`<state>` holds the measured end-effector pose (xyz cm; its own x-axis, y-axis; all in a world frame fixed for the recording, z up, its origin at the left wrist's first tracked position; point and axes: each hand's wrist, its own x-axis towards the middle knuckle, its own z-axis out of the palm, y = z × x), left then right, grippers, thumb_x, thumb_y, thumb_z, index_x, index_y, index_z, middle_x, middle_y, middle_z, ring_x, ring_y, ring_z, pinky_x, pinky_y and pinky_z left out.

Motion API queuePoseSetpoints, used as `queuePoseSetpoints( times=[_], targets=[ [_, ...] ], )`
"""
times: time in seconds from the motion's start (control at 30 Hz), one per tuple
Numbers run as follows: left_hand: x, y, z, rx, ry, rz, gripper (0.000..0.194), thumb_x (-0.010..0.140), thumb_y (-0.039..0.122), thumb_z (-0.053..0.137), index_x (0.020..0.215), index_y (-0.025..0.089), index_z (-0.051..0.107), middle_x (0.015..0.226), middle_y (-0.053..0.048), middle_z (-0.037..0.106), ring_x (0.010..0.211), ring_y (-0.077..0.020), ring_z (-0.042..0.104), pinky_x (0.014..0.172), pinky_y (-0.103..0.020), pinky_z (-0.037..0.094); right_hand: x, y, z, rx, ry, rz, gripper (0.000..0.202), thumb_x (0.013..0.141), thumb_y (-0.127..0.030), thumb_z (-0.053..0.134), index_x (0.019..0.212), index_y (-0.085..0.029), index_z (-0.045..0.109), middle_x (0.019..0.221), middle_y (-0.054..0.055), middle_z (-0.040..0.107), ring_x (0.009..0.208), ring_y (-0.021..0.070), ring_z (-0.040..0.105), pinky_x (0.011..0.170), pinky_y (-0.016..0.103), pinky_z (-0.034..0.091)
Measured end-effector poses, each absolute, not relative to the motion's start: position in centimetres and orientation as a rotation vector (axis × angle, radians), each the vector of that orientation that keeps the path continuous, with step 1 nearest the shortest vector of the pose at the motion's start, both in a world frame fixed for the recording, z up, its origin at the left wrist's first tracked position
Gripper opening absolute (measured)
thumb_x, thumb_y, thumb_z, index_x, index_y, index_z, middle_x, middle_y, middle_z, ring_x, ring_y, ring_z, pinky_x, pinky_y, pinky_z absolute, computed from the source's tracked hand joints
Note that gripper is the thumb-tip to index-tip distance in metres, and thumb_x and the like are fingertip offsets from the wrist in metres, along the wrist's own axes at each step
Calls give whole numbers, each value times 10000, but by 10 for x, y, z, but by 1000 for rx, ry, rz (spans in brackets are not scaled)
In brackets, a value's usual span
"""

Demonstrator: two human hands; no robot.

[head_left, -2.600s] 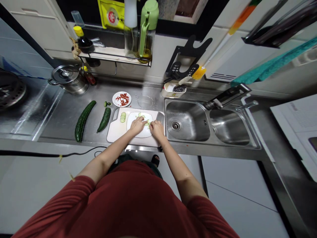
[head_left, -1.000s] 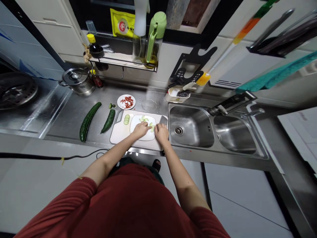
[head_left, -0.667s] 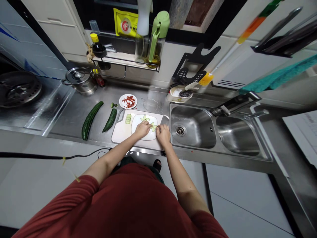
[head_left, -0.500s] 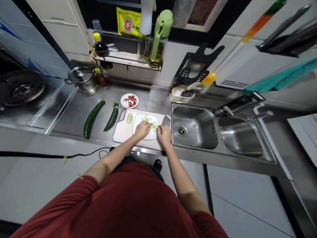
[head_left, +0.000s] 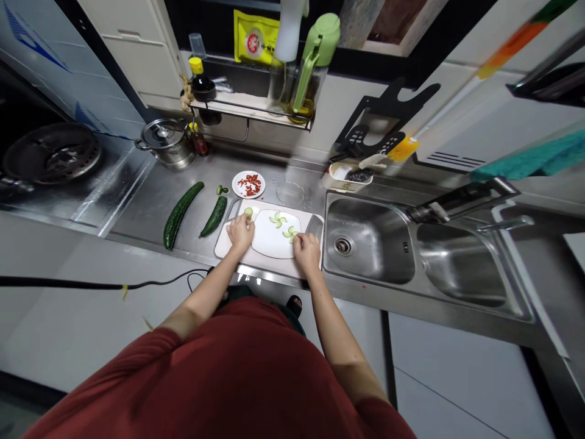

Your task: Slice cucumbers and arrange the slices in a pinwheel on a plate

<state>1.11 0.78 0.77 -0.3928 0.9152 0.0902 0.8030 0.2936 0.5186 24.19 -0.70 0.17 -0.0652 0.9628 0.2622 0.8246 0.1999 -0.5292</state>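
Observation:
A white plate lies on the cutting board. Two pinwheels of thin green slices sit on it, one near the top, the other at the right. My left hand is over the cucumber slices left of the plate, fingers bent together; whatever they touch is hidden. At the plate's right edge, my right hand has its fingertips pinched beside the right pinwheel; anything between them is too small to make out. A knife blade rests on the board's right end.
A whole cucumber and a cut piece lie left of the board. Behind it stands a small plate of red bits. A steel pot is back left, a sink right.
My left hand has moved left, off the plate to the cucumber slices. My right hand stays by the right pinwheel. The view has shifted slightly.

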Motion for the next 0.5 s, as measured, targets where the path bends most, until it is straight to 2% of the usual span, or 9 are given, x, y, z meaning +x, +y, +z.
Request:
queuePoseSetpoints(
  times=[0.23,0.5],
  targets=[
    [-7,8,4,1427,2506,577,298,834,374,544,1093,233,581,1105,-111,627,1095,-311,508,924,-465,291,240,-8,5,-1642,-1917,345,270,924,-301,431,922,-195,679,880,80,589,872,232,470,793,339,372],
    [-9,10,3,1430,2504,498,262,823,420,560,1002,233,599,1100,-111,617,1088,-305,497,920,-454,291,238,-8,7,-1615,-1922,335,263,921,-298,436,911,-191,675,872,83,597,865,233,478,796,346,376]
  ],
)
